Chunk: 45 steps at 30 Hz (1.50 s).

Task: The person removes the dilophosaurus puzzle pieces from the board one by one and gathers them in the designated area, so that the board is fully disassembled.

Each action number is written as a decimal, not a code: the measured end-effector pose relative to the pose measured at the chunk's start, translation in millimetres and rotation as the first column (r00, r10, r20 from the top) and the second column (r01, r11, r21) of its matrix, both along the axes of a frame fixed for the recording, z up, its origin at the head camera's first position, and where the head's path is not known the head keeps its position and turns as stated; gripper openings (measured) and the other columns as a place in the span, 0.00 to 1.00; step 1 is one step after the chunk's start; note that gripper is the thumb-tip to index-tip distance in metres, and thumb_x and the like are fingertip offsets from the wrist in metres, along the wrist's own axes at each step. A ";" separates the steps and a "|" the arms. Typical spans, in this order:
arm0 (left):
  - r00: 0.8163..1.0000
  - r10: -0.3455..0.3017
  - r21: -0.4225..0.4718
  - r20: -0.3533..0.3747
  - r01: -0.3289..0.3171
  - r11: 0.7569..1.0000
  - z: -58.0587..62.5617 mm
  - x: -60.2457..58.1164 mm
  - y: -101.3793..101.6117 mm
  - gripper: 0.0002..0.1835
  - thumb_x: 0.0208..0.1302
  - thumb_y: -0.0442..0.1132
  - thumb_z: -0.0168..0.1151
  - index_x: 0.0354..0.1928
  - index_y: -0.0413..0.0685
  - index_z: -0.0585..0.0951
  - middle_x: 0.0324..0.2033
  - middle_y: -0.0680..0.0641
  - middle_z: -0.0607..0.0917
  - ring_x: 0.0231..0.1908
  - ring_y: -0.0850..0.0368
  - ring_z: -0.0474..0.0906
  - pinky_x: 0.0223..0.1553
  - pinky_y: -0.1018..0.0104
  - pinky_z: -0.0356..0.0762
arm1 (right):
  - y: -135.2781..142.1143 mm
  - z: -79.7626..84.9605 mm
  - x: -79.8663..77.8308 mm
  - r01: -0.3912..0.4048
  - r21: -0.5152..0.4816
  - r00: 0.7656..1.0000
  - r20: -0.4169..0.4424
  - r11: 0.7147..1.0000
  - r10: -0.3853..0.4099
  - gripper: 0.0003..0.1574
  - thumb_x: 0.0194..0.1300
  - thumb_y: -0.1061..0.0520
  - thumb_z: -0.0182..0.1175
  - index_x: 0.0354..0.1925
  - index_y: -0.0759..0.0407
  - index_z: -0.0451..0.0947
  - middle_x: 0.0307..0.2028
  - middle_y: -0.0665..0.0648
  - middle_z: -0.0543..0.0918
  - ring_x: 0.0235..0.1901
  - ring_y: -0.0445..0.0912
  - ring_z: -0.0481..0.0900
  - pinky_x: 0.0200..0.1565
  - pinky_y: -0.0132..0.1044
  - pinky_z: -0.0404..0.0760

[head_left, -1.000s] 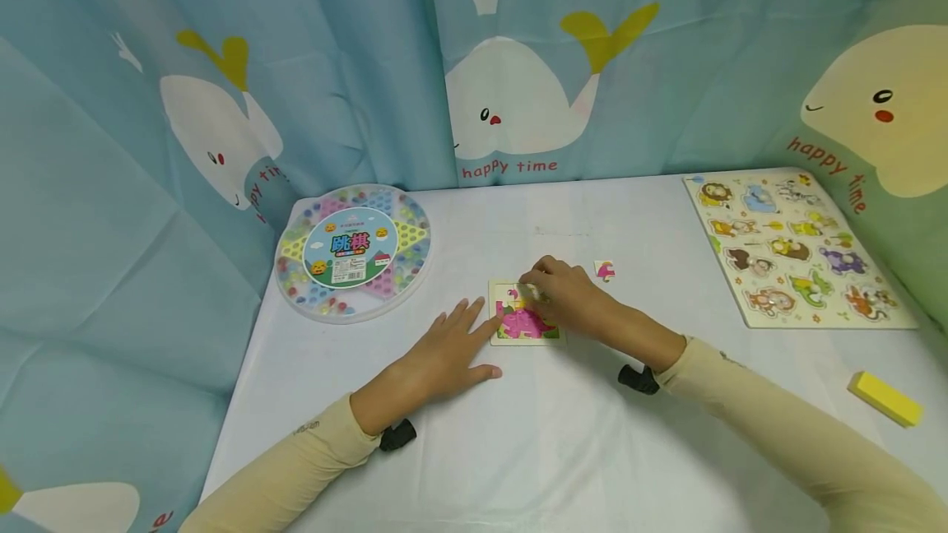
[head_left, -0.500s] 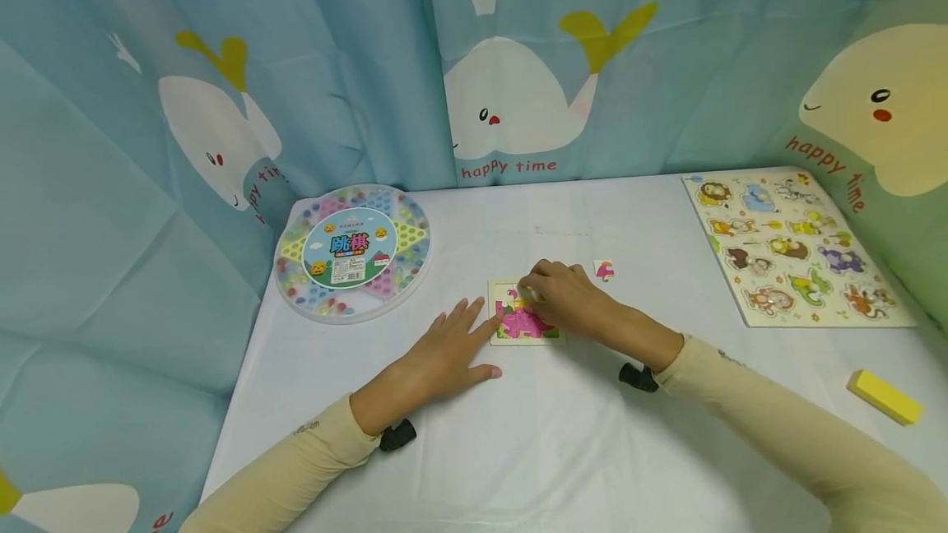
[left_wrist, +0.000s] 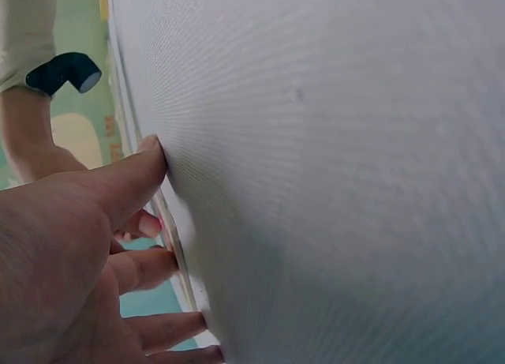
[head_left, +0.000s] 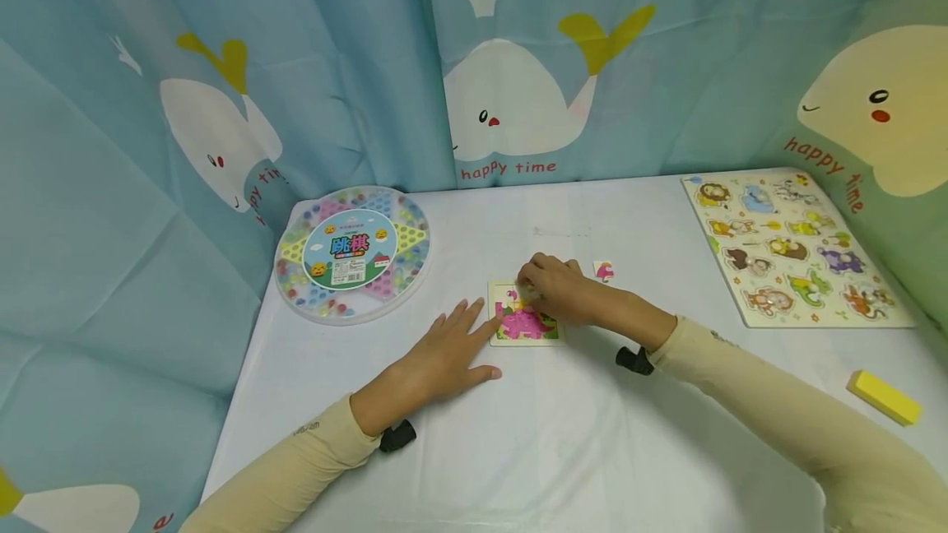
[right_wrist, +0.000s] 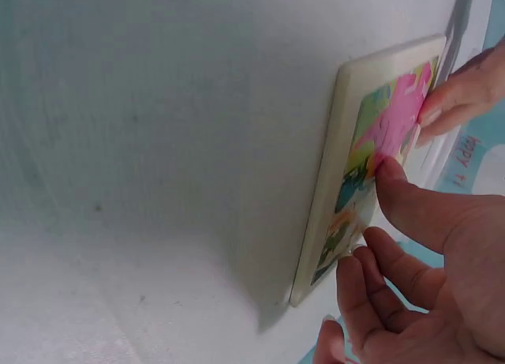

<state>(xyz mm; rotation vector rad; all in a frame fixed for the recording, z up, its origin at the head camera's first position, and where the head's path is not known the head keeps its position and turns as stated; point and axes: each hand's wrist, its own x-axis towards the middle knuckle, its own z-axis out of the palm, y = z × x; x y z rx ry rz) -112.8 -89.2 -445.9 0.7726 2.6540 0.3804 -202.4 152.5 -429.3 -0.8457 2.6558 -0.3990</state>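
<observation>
A small square jigsaw board (head_left: 524,343) with a pink dinosaur picture lies on the white table, its pale frame (right_wrist: 317,206) large in the right wrist view. My left hand (head_left: 444,359) lies flat with fingers spread, the index fingertip reaching onto the board's left side. My right hand (head_left: 566,293) bends over the upper right of the board and pinches a jigsaw piece (right_wrist: 361,210) there, thumb on the picture side and curled fingers at the far side. The hand hides most of that corner. Another jigsaw piece (head_left: 603,271), white and pink, lies loose beyond the right hand.
A round Chinese checkers box (head_left: 400,294) with coloured marbles sits at the back left. On the right lie an animal peg puzzle board (head_left: 770,266) and a yellow block (head_left: 885,398). A blue whale-print curtain (head_left: 370,64) closes off the back and left.
My right hand stays at the board's upper right corner, its wrist and forearm shifting slightly left. The left hand keeps its place; the loose piece has not moved.
</observation>
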 end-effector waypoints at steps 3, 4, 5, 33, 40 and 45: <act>1.000 -0.003 0.000 -0.004 0.003 1.000 0.0 0.0 0.0 0.42 0.75 0.64 0.60 0.84 0.56 0.61 0.84 0.39 0.53 0.83 0.37 0.47 0.78 0.37 0.55 | 0.7 1.1 -1.8 0.002 -0.003 1.000 0.031 1.000 -0.002 0.23 0.73 0.54 0.69 0.61 0.58 0.77 0.60 0.59 0.76 0.61 0.54 0.73 0.59 0.57 0.70; 1.000 -0.004 0.000 -0.006 0.004 1.000 0.1 0.0 -0.1 0.42 0.75 0.64 0.60 0.84 0.56 0.61 0.84 0.39 0.53 0.83 0.37 0.47 0.78 0.37 0.55 | 1.0 1.0 -2.3 -0.002 -0.007 0.999 0.037 1.000 0.002 0.22 0.73 0.55 0.69 0.61 0.58 0.77 0.59 0.59 0.76 0.61 0.54 0.73 0.59 0.57 0.70; 1.000 -0.005 0.000 -0.009 0.005 1.000 0.0 -0.1 -0.1 0.42 0.75 0.63 0.60 0.83 0.56 0.61 0.83 0.39 0.54 0.83 0.37 0.48 0.78 0.37 0.55 | 1.3 1.0 -2.6 -0.002 -0.013 0.999 0.043 1.000 0.003 0.21 0.73 0.55 0.69 0.60 0.58 0.77 0.59 0.59 0.76 0.60 0.54 0.73 0.59 0.57 0.70; 1.000 -0.002 -0.007 -0.010 0.002 1.000 -1.4 -0.3 -0.4 0.42 0.75 0.64 0.59 0.84 0.57 0.60 0.84 0.39 0.53 0.83 0.37 0.47 0.78 0.37 0.55 | 0.4 1.1 -3.5 -0.044 -0.013 0.998 -0.053 0.999 0.043 0.22 0.70 0.54 0.72 0.59 0.59 0.82 0.59 0.59 0.79 0.62 0.57 0.74 0.60 0.60 0.69; 1.000 -0.009 -0.014 -0.023 0.008 1.000 -2.3 -0.5 -0.3 0.42 0.75 0.64 0.59 0.84 0.57 0.60 0.84 0.39 0.53 0.83 0.37 0.48 0.78 0.38 0.56 | 0.1 1.0 -5.3 -0.032 -0.008 0.999 -0.032 0.999 0.031 0.23 0.70 0.54 0.72 0.60 0.58 0.80 0.61 0.60 0.77 0.62 0.57 0.74 0.62 0.61 0.69; 1.000 -0.010 -0.012 -0.020 0.010 1.000 -1.4 -0.5 -0.3 0.42 0.75 0.64 0.59 0.84 0.57 0.60 0.84 0.39 0.53 0.83 0.37 0.48 0.78 0.37 0.56 | 0.6 0.1 -5.3 -0.028 -0.006 0.999 -0.035 1.000 0.027 0.23 0.70 0.54 0.72 0.59 0.58 0.79 0.60 0.59 0.78 0.61 0.57 0.75 0.62 0.61 0.69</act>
